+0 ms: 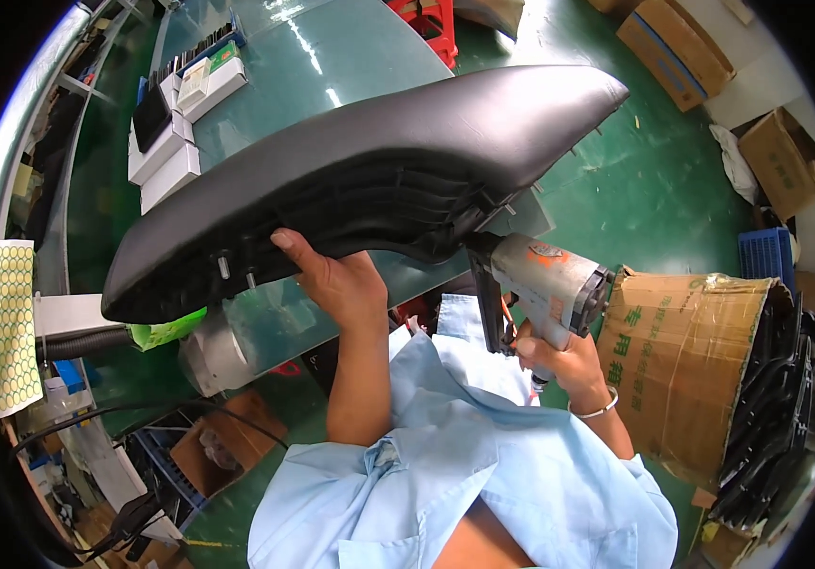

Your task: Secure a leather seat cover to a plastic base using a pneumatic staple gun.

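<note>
Over the green table (284, 76), your left hand (346, 289) grips the black seat (360, 166); your right hand (567, 362) grasps the orange-marked nail gun (542, 280), left of a cardboard box (697, 379) bearing dark printed characters (662, 341).

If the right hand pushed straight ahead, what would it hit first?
Likely the black cushion: the silver tool in the right hand points at its edge, perhaps touching it; depth is unclear.
</note>
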A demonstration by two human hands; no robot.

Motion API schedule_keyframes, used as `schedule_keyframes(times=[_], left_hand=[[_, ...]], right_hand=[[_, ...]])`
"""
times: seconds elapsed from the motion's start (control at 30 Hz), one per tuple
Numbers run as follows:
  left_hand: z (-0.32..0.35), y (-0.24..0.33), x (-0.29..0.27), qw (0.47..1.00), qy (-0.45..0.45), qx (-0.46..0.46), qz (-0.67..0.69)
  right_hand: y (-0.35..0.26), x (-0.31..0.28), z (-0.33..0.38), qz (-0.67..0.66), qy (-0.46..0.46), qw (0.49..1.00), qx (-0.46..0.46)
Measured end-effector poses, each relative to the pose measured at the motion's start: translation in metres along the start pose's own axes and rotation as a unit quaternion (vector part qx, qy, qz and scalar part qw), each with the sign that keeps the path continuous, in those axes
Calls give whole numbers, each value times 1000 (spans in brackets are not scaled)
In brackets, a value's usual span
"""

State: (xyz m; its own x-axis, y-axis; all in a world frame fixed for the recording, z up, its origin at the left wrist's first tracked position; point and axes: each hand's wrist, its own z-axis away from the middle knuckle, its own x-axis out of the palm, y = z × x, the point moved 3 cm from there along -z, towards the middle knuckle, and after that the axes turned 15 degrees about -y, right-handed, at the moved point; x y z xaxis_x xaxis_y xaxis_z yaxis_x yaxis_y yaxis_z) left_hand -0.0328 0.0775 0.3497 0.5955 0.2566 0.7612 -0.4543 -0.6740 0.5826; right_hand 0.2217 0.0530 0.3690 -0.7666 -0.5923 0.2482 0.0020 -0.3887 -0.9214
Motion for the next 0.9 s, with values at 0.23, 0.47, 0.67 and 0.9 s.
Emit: schedule_keyframes(times=[0.23,0.47,0.67,0.9], left_hand=[[20,4,-7,994,98,-21,-54],[87,50,-30,909,-58,-399,-108],[30,119,86,696,-474,54,-536],[47,126,169,976,-204,-62,41]], right_hand=[[-15,4,-15,80,-14,994,68],[-28,-25,-1,140,-36,987,73],[-23,-26,-7,188,-35,979,77],[-18,-16,-13,122,-40,990,59]])
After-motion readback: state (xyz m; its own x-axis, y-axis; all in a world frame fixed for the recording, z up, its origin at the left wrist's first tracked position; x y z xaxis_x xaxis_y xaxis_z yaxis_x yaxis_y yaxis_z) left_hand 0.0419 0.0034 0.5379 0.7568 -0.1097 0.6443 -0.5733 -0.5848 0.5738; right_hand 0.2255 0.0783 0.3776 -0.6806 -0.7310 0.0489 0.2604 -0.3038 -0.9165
